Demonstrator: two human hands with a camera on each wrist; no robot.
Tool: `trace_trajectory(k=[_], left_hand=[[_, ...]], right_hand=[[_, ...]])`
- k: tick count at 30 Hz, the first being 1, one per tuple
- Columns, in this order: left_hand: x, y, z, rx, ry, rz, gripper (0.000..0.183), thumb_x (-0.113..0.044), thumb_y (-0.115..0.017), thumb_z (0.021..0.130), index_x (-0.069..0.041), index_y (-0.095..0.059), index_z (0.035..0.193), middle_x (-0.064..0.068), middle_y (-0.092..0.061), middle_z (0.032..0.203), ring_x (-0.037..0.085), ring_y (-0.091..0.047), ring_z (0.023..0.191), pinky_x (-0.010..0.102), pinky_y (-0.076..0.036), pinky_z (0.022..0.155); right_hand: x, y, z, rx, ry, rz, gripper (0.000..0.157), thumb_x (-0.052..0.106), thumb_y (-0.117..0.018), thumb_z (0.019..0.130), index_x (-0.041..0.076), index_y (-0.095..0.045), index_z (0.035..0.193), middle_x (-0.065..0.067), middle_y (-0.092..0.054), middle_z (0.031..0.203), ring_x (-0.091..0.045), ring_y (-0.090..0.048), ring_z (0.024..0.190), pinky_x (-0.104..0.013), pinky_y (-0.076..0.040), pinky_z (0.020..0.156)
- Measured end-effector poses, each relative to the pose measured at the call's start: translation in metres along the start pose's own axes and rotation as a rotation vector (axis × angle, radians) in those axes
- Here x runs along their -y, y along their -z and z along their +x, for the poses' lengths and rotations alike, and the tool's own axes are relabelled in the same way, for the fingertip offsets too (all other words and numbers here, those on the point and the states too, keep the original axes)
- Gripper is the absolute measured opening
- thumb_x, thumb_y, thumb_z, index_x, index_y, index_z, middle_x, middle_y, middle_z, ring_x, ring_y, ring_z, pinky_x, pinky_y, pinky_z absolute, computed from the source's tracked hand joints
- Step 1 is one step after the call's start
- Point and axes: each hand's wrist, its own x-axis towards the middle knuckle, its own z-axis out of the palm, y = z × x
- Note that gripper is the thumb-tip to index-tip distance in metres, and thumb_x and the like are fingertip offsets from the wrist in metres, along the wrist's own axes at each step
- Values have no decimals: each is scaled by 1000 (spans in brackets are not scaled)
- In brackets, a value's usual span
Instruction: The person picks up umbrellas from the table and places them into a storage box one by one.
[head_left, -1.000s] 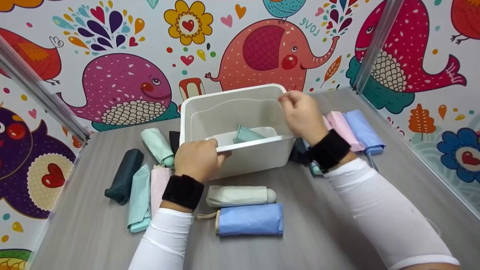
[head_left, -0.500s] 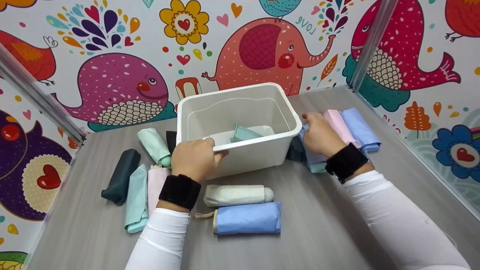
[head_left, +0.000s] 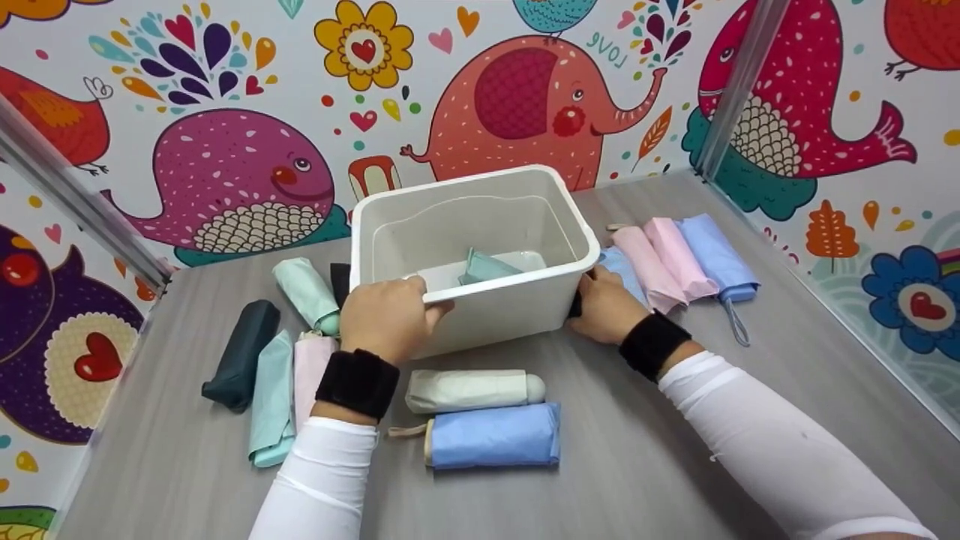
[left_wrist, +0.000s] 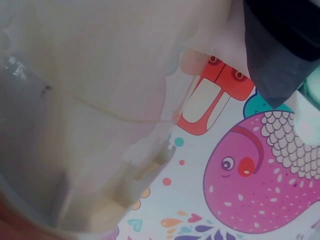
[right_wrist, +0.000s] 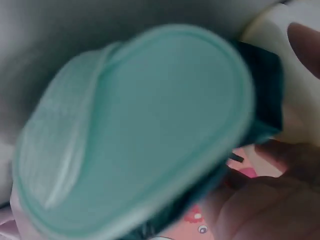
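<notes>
Gripping the white bin (head_left: 517,309) by its near left rim, my left hand (head_left: 385,319) has its fingers curled over the edge in the head view; a mint umbrella (head_left: 489,268) lies inside. My right hand (head_left: 611,306) is low at the bin's right side, a dark bundle (head_left: 576,305) at its fingertips. In the left wrist view the bin's pale wall fills the left, with dark cloth (left_wrist: 275,62) and a printed whale (left_wrist: 240,190) to the right. In the right wrist view a mint oval end (right_wrist: 165,130) fills the middle; dark teal fabric (right_wrist: 267,95) shows beside my thumb and fingers, and I cannot tell whether they close on it.
</notes>
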Motion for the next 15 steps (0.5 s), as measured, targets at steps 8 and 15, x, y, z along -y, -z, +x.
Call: trace_trajectory(k=[8,15], left_hand=[[0,0,-1,-27,-2,2,54,-59,-74,91,-11,-60,72,7,-57,57,37,-62,56,52,-48,55],[-1,-1,0,-44,0,-2,55,-59,-74,90,-12,-58,68,7,-57,55,38,-63,56,53,-47,53]], right_hand=[[-1,-11,1,-25,11,-69,73,21,-91,74,-13,-59,131,-36,-58,128,-55,-55,109,-62,-48,96],[-2,-17,-2,-154,21,-158,64,19,-93,70,-10,-61,118,-33,-64,112,-53,-59,102,-61,-49,92]])
